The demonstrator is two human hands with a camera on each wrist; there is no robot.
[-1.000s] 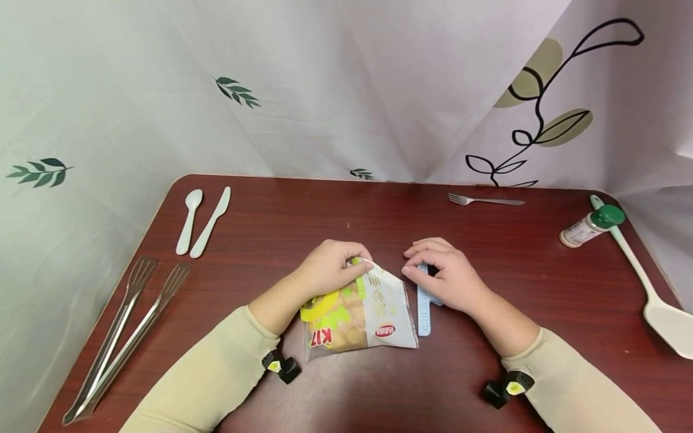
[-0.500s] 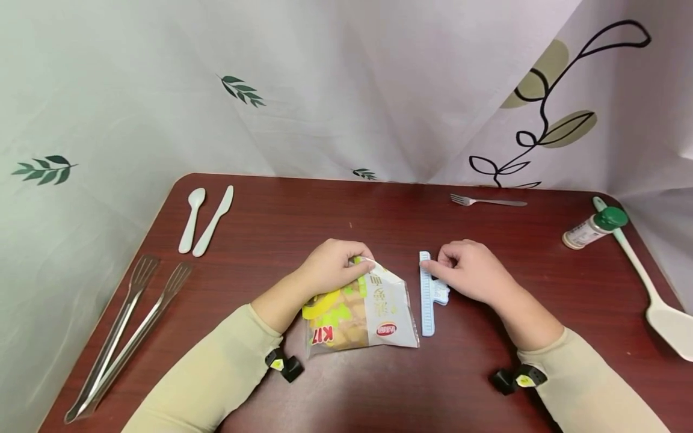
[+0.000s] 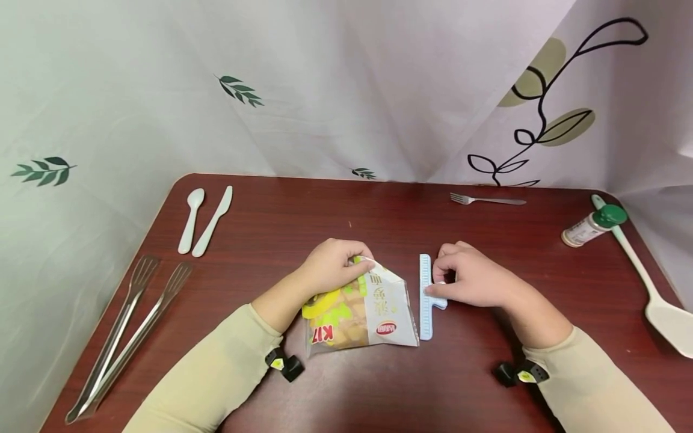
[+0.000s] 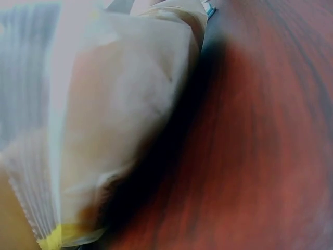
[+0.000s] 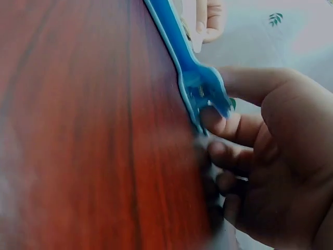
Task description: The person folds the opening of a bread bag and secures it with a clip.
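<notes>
My left hand [image 3: 338,264] grips the upper edge of a printed snack bag [image 3: 352,319], thumb lying over it; pale brown pieces show through its transparent part. The bag [image 4: 125,83] fills much of the left wrist view, blurred. To its right lies a light blue bag clip [image 3: 426,319], long bar pointing away from me. My right hand [image 3: 471,276] pinches the clip's short handle, thumb on the near side and fingers curled at the far side. In the right wrist view, the fingertips of that hand [image 5: 291,151] meet the handle end of the clip [image 5: 197,83].
A white spoon [image 3: 189,222] and white knife [image 3: 213,222] lie at the back left, above metal tongs [image 3: 121,343]. At the back is a metal fork [image 3: 487,201]. On the right, a green-capped shaker [image 3: 590,227] leans on a long white spatula [image 3: 644,276].
My right hand draws back to the right from over the clip, then its thumb comes nearer and takes hold of the handle. The left hand and bag stay nearly still.
</notes>
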